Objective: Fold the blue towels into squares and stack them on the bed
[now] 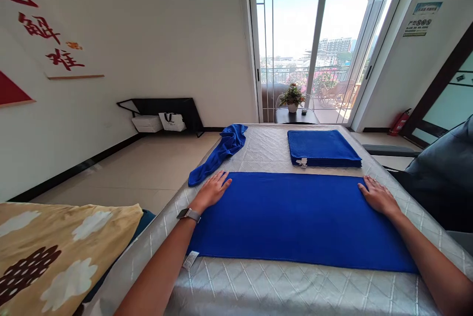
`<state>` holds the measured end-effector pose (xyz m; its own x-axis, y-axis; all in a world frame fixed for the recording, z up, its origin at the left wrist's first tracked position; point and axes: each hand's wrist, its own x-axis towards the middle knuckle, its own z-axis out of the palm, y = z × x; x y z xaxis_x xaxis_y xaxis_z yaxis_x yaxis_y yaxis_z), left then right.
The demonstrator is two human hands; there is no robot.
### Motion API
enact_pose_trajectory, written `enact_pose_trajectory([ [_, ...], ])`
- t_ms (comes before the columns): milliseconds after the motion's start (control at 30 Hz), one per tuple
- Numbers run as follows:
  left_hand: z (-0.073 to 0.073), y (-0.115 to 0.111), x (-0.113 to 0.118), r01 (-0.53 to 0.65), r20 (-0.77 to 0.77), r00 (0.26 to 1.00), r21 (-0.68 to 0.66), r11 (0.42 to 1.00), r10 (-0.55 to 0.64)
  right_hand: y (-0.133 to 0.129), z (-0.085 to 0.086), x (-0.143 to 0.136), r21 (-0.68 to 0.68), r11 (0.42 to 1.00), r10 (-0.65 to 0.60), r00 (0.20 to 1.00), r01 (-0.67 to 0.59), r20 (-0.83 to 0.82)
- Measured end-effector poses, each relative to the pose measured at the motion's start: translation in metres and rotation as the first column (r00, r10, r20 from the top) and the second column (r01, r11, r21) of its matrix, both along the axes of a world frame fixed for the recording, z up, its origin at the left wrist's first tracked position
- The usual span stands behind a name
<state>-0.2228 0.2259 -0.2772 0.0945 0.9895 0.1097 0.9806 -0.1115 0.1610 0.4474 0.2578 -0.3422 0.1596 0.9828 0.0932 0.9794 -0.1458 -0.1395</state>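
Observation:
A blue towel (295, 217) lies spread flat across the quilted mattress (266, 286), with a white label at its near left corner. My left hand (213, 190) rests on the towel's far left corner, fingers stretched out. On the far right corner lies my right hand (377, 194), palm down with its fingers extended. Beyond the towel sits a neat stack of folded blue towels (321, 144) with a white tag at its front. A crumpled blue towel (225, 148) lies at the mattress's far left edge, just past my left hand.
A patterned yellow blanket (70, 247) is at the lower left. A dark bag-like object (443, 173) stands close along the right side. Behind the mattress, a small table (295, 116) holds a potted plant (292, 95) before the sliding glass door (291, 25).

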Motion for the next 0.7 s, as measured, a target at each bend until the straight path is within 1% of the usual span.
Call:
enact_pose_trajectory([
  [33,-0.003,0.011,0.001,-0.013,0.005,1.0,-0.002,1.0,0.013,0.0,0.001,0.0,-0.003,1.0,0.002,1.0,-0.002,0.005],
  [100,-0.012,0.025,0.0,-0.05,0.011,0.999,0.005,0.999,0.05,-0.001,0.001,-0.001,-0.01,1.0,0.003,1.0,-0.003,0.018],
  [200,-0.026,0.031,-0.005,-0.081,0.011,0.997,0.028,0.996,0.08,-0.002,-0.001,-0.001,-0.013,1.0,0.001,1.0,-0.001,0.031],
  [267,-0.032,0.03,-0.008,-0.09,0.006,0.996,0.023,0.996,0.09,-0.002,0.001,0.0,-0.013,1.0,0.002,0.999,-0.001,0.04],
  [367,-0.033,0.03,-0.007,-0.105,0.002,0.994,0.006,0.994,0.105,-0.003,0.012,-0.006,-0.035,0.999,-0.024,0.995,0.028,0.096],
  [433,-0.032,0.031,-0.006,-0.108,0.003,0.994,-0.004,0.994,0.108,-0.004,0.026,-0.021,-0.027,0.999,-0.036,0.984,0.041,0.173],
  [500,-0.031,0.032,-0.006,-0.106,0.012,0.994,-0.008,0.994,0.106,-0.005,0.042,-0.054,0.041,0.999,0.006,0.972,-0.016,0.236],
  [567,-0.031,0.033,-0.007,-0.099,0.026,0.995,-0.002,0.995,0.099,-0.009,0.056,-0.104,0.123,0.98,0.124,0.963,-0.157,0.24],
  [600,-0.031,0.033,-0.007,-0.095,0.03,0.995,0.001,0.995,0.095,-0.011,0.06,-0.133,0.124,0.966,0.196,0.958,-0.225,0.211],
  [633,-0.032,0.034,-0.007,-0.094,0.031,0.995,0.001,0.996,0.094,-0.014,0.063,-0.163,0.098,0.946,0.289,0.942,-0.308,0.169],
  [700,-0.031,0.035,-0.008,-0.104,0.024,0.994,-0.009,0.995,0.104,-0.019,0.063,-0.217,0.016,0.879,0.475,0.879,-0.476,0.052],
])
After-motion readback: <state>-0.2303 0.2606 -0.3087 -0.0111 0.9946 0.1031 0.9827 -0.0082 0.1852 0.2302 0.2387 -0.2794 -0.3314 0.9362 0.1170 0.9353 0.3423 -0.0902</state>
